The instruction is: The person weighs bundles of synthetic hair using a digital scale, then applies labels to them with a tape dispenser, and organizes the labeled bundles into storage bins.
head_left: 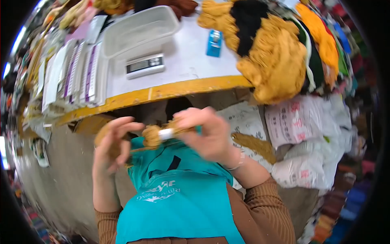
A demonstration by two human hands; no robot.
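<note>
A small bundle of golden-brown yarn (152, 136) with a white band (165, 133) round it hangs in the air over the teal apron. My right hand (207, 132), blurred, has its fingers closed on the banded end of the bundle. To the left, my left hand (115, 142) has its fingers curled and partly apart, beside the bundle's looped end. Some yarn strands run from the bundle toward it; whether its fingers grip them is unclear because of the blur.
The table's yellow edge (174, 88) lies ahead, bearing a scale (145, 66), a plastic bin (140, 30), a blue tape dispenser (214, 43), stacked cards (83, 73) and ochre yarn (278, 57). White sacks (294, 122) and a brown skein (255, 146) are at right.
</note>
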